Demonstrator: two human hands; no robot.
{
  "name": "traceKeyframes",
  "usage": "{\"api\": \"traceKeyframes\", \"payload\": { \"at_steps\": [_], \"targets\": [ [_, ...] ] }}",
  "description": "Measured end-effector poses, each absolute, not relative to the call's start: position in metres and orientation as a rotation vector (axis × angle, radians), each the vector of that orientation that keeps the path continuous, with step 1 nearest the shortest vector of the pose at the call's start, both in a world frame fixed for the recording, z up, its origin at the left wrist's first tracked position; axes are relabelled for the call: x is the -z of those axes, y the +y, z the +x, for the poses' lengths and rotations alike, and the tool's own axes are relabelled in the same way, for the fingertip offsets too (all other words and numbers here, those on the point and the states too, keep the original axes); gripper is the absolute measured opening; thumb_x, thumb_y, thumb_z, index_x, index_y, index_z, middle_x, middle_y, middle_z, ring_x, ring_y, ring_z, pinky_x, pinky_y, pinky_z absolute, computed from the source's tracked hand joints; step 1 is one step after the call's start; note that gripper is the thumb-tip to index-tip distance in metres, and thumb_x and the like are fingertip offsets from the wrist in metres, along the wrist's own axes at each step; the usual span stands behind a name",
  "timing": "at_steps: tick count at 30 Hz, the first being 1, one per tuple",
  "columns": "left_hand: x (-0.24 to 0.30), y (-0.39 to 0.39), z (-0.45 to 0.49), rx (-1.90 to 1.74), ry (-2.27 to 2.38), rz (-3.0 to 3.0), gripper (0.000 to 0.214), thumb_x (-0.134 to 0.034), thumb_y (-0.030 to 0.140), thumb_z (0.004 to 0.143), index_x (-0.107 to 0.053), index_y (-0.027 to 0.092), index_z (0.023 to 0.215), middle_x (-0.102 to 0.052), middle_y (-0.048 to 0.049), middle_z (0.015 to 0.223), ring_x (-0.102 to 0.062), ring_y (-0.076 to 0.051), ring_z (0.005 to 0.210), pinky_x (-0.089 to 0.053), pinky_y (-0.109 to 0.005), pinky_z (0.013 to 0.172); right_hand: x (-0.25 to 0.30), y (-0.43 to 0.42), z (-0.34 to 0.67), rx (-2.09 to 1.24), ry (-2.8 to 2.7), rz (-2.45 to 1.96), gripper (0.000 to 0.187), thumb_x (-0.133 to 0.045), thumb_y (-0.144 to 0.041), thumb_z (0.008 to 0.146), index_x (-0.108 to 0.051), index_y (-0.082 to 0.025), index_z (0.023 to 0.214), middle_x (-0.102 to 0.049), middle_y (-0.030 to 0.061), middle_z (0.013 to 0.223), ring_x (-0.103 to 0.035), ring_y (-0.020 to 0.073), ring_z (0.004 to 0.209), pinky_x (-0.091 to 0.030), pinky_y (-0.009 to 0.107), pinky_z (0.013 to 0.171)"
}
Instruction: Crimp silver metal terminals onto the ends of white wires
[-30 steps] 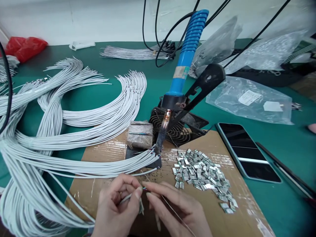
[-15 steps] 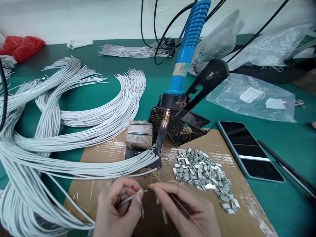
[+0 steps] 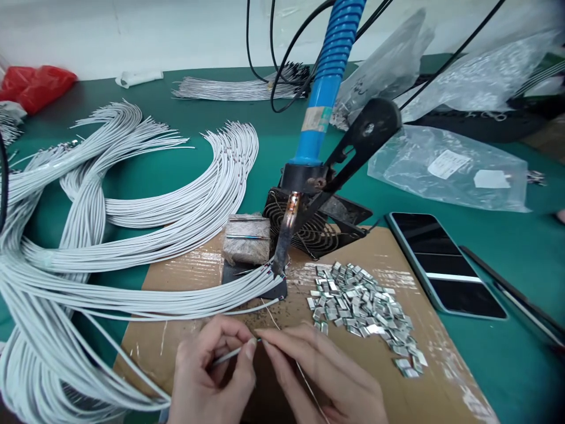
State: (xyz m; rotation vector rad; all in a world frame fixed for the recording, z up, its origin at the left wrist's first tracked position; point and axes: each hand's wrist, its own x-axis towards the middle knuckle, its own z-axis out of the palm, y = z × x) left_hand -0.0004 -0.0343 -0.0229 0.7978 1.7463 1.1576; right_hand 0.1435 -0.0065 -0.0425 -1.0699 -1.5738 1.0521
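L hand (image 3: 209,371) & R hand (image 3: 326,377) bare, long slim fingers (image 3: 286,340), nails (image 3: 251,350) short, rounded, no polish visible. Scrap of dark blue cuff (image 3: 163,418) at bottom edge by L wrist, prob. a sleeve, though too cut off to be sure.

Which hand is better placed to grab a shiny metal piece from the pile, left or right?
Right, probably. The right hand sits just beside the pile of shiny metal pieces and looks free of any thick wire. The left hand is farther away and pinches a white wire.
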Motion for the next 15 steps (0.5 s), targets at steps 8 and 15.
{"api": "traceKeyframes", "payload": {
  "at_steps": [8,15],
  "targets": [
    [0.026,-0.036,0.001,-1.083,1.773,0.805,0.019,-0.078,0.036,0.078,-0.075,0.018,0.071,-0.067,-0.0021,0.062,-0.049,-0.01,0.05,-0.041,-0.019,0.052,0.037,-0.003,0.147,-1.132,-1.53,-1.103,0.04,-0.073,-0.007,0.091,-0.085,-0.039,0.111,-0.077,-0.0028,0.084,-0.071,0.0135,0.072,-0.055,0.02,0.069],
    [0.009,-0.026,0.003,-1.181,1.707,0.573,0.018,-0.087,0.028,0.066,-0.072,0.017,0.064,-0.062,0.0017,0.052,-0.052,-0.009,0.048,-0.038,-0.015,0.049,0.031,0.006,0.153,-1.258,-1.208,-1.388,0.009,-0.081,-0.027,0.084,-0.088,-0.033,0.084,-0.07,-0.0031,0.068,-0.063,0.011,0.055,-0.05,0.016,0.052]
  ]
}}
